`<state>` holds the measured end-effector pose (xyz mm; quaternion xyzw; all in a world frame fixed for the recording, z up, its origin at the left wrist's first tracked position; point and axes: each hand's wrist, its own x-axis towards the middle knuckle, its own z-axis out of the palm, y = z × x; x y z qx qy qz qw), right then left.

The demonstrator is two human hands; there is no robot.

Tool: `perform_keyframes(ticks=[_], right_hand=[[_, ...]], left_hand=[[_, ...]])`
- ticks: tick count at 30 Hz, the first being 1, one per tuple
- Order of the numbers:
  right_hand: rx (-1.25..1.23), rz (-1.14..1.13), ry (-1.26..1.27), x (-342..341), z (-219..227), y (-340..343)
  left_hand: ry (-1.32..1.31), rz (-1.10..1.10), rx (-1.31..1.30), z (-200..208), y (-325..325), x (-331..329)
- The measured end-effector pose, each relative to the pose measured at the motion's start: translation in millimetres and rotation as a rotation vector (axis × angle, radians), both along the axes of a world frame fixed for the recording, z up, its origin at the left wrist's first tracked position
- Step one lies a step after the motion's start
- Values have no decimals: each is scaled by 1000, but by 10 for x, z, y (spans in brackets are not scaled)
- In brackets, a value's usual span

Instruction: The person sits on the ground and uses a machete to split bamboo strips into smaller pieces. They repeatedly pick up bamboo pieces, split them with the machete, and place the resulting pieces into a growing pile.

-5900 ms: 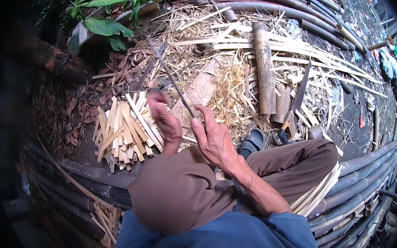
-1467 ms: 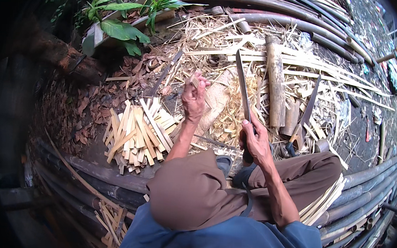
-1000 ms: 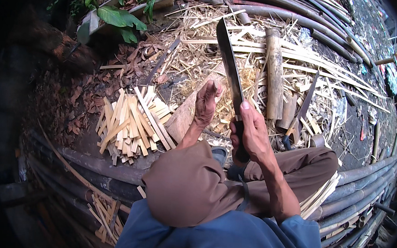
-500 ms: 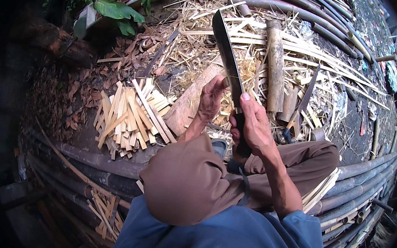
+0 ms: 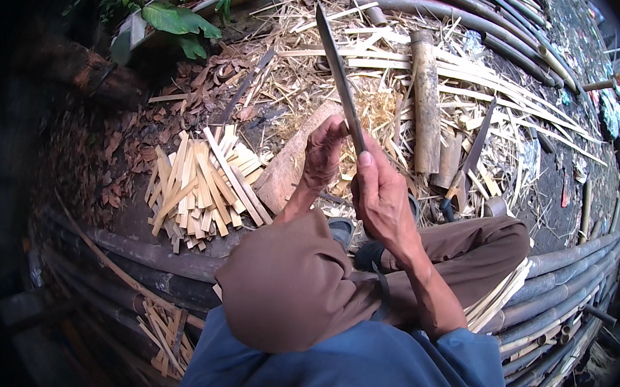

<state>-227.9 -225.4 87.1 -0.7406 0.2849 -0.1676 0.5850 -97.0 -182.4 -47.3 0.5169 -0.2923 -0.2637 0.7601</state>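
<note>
Now I record the knife (image 5: pixel 338 72) turned nearly edge-on beyond the raised knee (image 5: pixel 275 284), right hand (image 5: pixel 381 197) closed around it. Left hand (image 5: pixel 321 155), half-curled, meets it, centring work there; contents indiscernible.

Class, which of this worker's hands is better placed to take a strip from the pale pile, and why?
Probably the left hand: it is nearer the pile of pale strips, while the right hand grips a long knife. Whether the left holds anything is unclear.
</note>
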Motion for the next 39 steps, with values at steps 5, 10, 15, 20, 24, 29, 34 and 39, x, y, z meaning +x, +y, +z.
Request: perform_keyframes(ticks=[5,10,15,20,24,29,34,39], right_hand=[[-108,3,-43,68,53,1],[-144,-2,57,31,-50,-8],[-30,47,152,-32,261,-84],[-188,69,50,162,-135,-165],[-114,63,67,229,1,-194],[-106,55,41,42,-111,-114],[-164,-41,-44,27,195,-156],[-166,114,147,487,-417,-147]], left_hand=[[-54,19,-20,151,-33,86],[-146,88,-15,-26,-67,21],[-80,-95,-270,92,-183,138],[-577,225,178,-463,9,219],[-603,209,463,-471,-8,331],[-753,201,431,-485,52,346],[-900,340,451,54,-88,349],[-1038,94,792,-723,346,493]])
